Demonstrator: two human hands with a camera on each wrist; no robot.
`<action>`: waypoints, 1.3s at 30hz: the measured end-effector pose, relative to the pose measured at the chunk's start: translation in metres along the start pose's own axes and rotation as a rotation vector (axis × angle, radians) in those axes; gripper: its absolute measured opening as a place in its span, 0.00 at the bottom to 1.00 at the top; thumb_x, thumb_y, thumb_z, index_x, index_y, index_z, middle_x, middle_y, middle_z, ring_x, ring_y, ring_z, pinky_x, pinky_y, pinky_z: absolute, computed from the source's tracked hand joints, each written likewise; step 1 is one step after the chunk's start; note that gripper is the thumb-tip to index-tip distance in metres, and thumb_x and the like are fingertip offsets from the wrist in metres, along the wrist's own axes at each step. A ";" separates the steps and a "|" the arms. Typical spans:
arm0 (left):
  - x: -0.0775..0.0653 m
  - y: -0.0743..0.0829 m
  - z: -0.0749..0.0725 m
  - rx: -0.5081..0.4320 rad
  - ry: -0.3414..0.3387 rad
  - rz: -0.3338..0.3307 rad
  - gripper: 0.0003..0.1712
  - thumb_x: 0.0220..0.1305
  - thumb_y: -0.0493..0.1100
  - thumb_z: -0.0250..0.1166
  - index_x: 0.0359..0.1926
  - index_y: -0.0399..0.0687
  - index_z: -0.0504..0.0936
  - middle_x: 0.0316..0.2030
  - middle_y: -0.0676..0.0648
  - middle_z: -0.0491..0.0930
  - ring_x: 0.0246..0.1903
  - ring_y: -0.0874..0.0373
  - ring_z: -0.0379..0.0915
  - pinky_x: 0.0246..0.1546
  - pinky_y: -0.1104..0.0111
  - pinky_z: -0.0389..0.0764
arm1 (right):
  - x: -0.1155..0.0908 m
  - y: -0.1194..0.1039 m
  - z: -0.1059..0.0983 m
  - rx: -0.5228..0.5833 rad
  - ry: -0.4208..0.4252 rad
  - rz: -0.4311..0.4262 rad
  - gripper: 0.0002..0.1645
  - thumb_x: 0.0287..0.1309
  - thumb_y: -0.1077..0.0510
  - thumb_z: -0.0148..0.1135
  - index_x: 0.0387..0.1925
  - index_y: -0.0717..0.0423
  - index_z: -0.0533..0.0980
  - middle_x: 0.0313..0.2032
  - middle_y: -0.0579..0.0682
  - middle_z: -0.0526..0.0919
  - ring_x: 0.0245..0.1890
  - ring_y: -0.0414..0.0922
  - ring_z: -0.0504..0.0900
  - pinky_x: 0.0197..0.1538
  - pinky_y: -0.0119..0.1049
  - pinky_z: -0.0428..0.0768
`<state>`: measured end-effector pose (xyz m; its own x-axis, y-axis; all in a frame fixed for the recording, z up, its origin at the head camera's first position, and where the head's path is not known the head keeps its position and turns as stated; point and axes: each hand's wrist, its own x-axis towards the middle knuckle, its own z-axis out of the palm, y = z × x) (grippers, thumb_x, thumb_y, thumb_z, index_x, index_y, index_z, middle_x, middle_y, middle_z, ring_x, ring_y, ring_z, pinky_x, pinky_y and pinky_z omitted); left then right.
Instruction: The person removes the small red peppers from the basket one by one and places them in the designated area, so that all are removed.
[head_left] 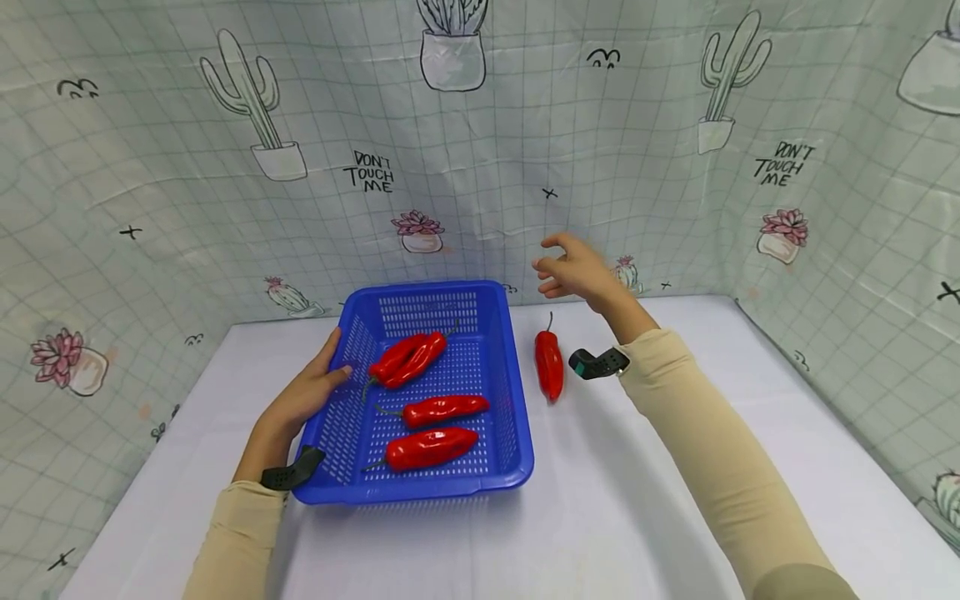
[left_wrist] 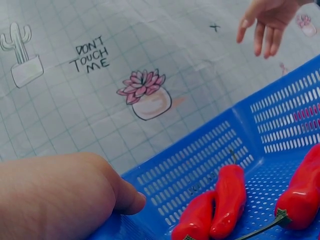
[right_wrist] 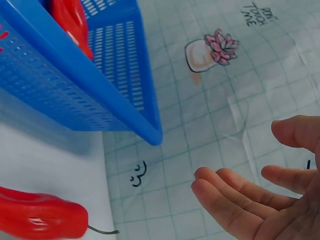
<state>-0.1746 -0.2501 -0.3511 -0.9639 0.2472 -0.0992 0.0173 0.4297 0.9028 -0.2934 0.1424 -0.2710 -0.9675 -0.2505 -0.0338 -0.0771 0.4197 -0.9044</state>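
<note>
A blue plastic basket [head_left: 521,417] with slotted walls holds several red chili peppers [head_left: 431,448]. My left hand [head_left: 307,396] grips the basket's left rim, thumb over the edge and the other fingers mostly hidden outside. In the left wrist view, two peppers [left_wrist: 229,200] lie side by side within the basket. My right hand [head_left: 573,271] is raised beyond the basket's far right corner, fingers spread and slightly bent, holding nothing. One loose red pepper [head_left: 549,365] lies on the table right of the basket, its green stem pointing away from me, nearer to me than the right hand.
The white tabletop [head_left: 600,517] meets a hanging grid-patterned cloth [head_left: 495,167] with cactus drawings at its back. That cloth also borders both sides. Dark bands [head_left: 598,363] with wrist cameras sit on both wrists.
</note>
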 end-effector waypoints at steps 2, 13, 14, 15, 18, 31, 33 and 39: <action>0.000 0.001 0.000 0.004 0.002 -0.002 0.43 0.73 0.33 0.43 0.76 0.45 0.24 0.76 0.34 0.25 0.74 0.29 0.27 0.68 0.35 0.41 | 0.000 0.000 0.003 -0.008 -0.006 -0.001 0.34 0.68 0.56 0.54 0.71 0.62 0.58 0.54 0.69 0.77 0.35 0.47 0.86 0.44 0.41 0.85; 0.001 0.001 0.001 -0.008 0.003 0.015 0.43 0.73 0.33 0.43 0.76 0.44 0.25 0.76 0.33 0.25 0.74 0.30 0.25 0.68 0.36 0.37 | 0.002 -0.014 0.028 0.008 -0.038 -0.025 0.33 0.68 0.57 0.53 0.71 0.62 0.59 0.54 0.68 0.78 0.48 0.59 0.83 0.47 0.45 0.84; 0.000 0.002 0.001 -0.010 0.004 0.014 0.43 0.73 0.33 0.43 0.76 0.44 0.25 0.76 0.33 0.25 0.74 0.30 0.25 0.68 0.36 0.37 | 0.003 -0.015 0.032 0.013 -0.048 -0.027 0.33 0.69 0.57 0.53 0.71 0.62 0.59 0.55 0.68 0.78 0.49 0.60 0.83 0.48 0.45 0.84; 0.000 0.002 0.002 -0.006 0.007 0.010 0.43 0.73 0.33 0.43 0.76 0.44 0.25 0.76 0.33 0.25 0.74 0.31 0.25 0.69 0.36 0.37 | 0.004 -0.016 0.036 0.017 -0.059 -0.026 0.33 0.69 0.57 0.53 0.71 0.62 0.58 0.56 0.68 0.77 0.50 0.60 0.82 0.48 0.45 0.84; -0.001 0.001 0.002 0.002 0.007 -0.007 0.44 0.73 0.33 0.43 0.76 0.45 0.25 0.76 0.32 0.25 0.73 0.29 0.26 0.68 0.35 0.38 | 0.005 -0.018 0.048 0.054 -0.091 -0.020 0.33 0.69 0.57 0.53 0.71 0.62 0.58 0.57 0.69 0.76 0.52 0.63 0.81 0.49 0.45 0.83; 0.001 0.002 0.000 0.009 0.008 -0.003 0.43 0.74 0.34 0.43 0.76 0.45 0.25 0.76 0.34 0.26 0.74 0.32 0.24 0.69 0.36 0.35 | 0.011 -0.024 0.078 0.213 -0.122 -0.005 0.30 0.70 0.61 0.51 0.70 0.64 0.59 0.55 0.70 0.76 0.53 0.65 0.80 0.51 0.48 0.83; 0.000 0.002 0.000 0.010 0.012 -0.008 0.43 0.74 0.34 0.43 0.76 0.45 0.25 0.76 0.34 0.26 0.74 0.32 0.24 0.69 0.36 0.35 | 0.012 -0.024 0.086 0.212 -0.138 -0.001 0.30 0.70 0.61 0.50 0.70 0.64 0.59 0.56 0.71 0.75 0.54 0.65 0.79 0.52 0.48 0.82; -0.001 0.001 0.000 0.002 0.009 -0.006 0.43 0.73 0.34 0.44 0.76 0.45 0.26 0.76 0.34 0.25 0.74 0.32 0.23 0.69 0.36 0.34 | 0.019 -0.024 0.109 0.194 -0.163 0.038 0.30 0.69 0.62 0.52 0.69 0.65 0.60 0.56 0.73 0.75 0.50 0.64 0.81 0.53 0.52 0.80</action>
<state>-0.1734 -0.2500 -0.3504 -0.9664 0.2363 -0.1011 0.0115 0.4327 0.9015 -0.2834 0.0326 -0.2965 -0.9161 -0.3816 -0.1232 0.0216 0.2598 -0.9654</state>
